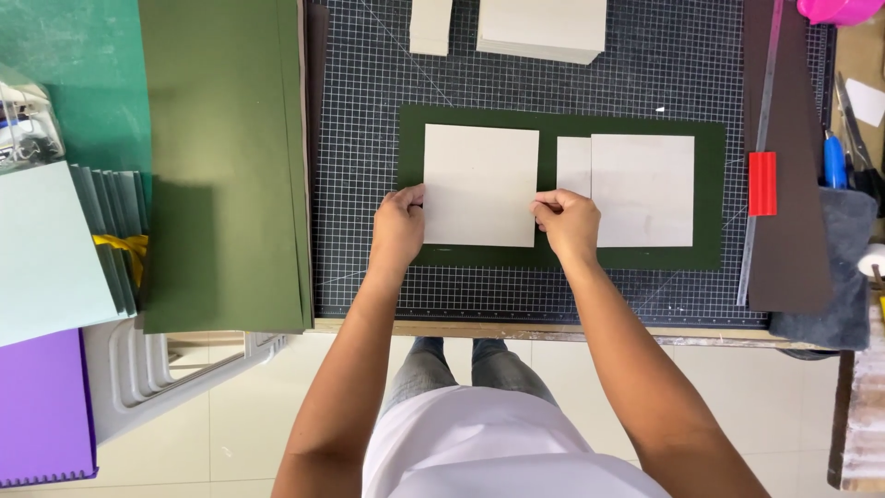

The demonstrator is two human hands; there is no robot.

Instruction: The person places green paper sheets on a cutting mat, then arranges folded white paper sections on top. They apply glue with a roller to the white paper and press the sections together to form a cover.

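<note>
The left hand [398,224] is pinching the left edge of the square pale grey cardboard panel [480,184], its grip closed on that edge near the lower left corner. The right hand [567,221] is gripping the opposite, right edge of the same panel, with its fingers curled shut over the lower right part of that edge. Both hands are keeping the panel flat on the dark green rectangular paper sheet [562,120].

The panel is lying on the left half of the green sheet. Just right of it, a narrow pale grey cardboard strip [573,166] is lying upright on the sheet, and a second square pale grey cardboard panel [643,189] is lying beside the strip, touching or overlapping it; which of the two cannot be told.

The green sheet is resting near the middle of the black gridded cutting mat [369,74], which is covering the table toward its near edge. At the mat's far edge, two stacks of pale cardboard pieces [539,28] are sitting. Along the mat's left edge, a large stack of olive green paper sheets [221,157] is lying. Along the mat's right edge, a long metal ruler with a red handle [761,183] is lying on a dark brown sheet [793,231]. At the table's right edge, a grey cloth [843,267] is lying.
</note>
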